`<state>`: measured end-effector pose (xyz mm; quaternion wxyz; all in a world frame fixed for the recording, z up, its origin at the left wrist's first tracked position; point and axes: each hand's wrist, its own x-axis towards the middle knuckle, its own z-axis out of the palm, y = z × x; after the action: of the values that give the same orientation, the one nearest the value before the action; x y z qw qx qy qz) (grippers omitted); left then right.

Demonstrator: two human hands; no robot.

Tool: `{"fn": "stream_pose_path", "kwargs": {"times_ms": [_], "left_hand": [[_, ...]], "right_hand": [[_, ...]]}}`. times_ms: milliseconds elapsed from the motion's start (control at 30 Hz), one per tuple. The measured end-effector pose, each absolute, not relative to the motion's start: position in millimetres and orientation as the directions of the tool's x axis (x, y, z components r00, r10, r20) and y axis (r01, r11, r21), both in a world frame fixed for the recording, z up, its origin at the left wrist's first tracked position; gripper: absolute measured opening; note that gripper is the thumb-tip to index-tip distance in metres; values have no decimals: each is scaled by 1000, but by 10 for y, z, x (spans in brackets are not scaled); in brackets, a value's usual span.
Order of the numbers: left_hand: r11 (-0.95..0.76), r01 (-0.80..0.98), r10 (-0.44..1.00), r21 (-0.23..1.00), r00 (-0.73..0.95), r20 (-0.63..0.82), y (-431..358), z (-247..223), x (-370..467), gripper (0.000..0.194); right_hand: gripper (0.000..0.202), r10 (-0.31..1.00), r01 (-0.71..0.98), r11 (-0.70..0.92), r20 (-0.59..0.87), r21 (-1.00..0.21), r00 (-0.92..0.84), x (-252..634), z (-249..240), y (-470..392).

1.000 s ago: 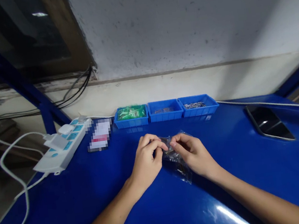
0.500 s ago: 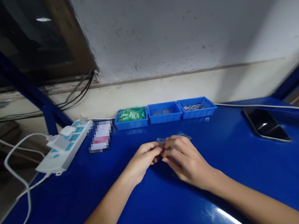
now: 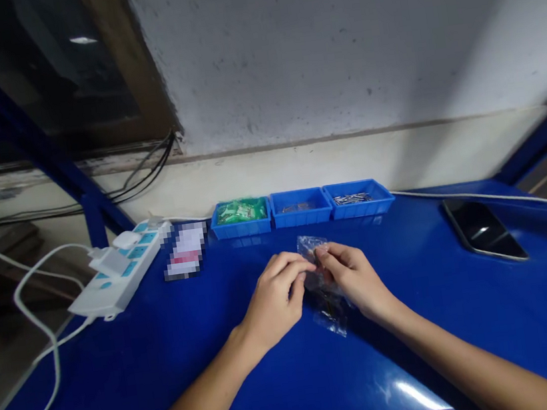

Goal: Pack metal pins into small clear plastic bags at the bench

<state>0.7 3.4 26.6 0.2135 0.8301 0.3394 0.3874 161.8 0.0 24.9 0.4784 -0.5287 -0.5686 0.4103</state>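
A clear crinkled plastic bag hangs upright between my hands, over the middle of the blue table. My right hand pinches the bag near its upper part with thumb and fingers. From the other side my left hand reaches to the bag's edge, its fingertips close together at the plastic; whether they grip it or something small is hidden. Small dark contents show faintly inside the bag.
Behind the hands stand blue trays with green packets, small parts and metal pieces. A white power strip and a blurred card lie left, a phone right.
My hands have drawn slightly apart, and the bag, mostly hidden before, now shows between them, stretching above and below the fingers. My right hand has turned and moved a little right.
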Motion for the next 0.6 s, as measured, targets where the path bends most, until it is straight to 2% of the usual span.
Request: {"fn": "stream_pose_path", "kwargs": {"times_ms": [133,267,433,600], "left_hand": [[-617,381,775,688,443,450,59,238,18,28],[-545,346,827,763,370,423,90,225,18,28],[-534,329,837,779,336,431,81,268,0,29],[-453,284,872,845,338,354,66,298,-1,31]], "right_hand": [[26,938,392,292,342,-873,61,1677,184,55],[23,848,491,467,529,-735,-14,1645,181,3],[20,802,405,562,595,-721,-53,1564,203,-82],[21,741,446,610,671,-655,-28,1589,188,-66]]}}
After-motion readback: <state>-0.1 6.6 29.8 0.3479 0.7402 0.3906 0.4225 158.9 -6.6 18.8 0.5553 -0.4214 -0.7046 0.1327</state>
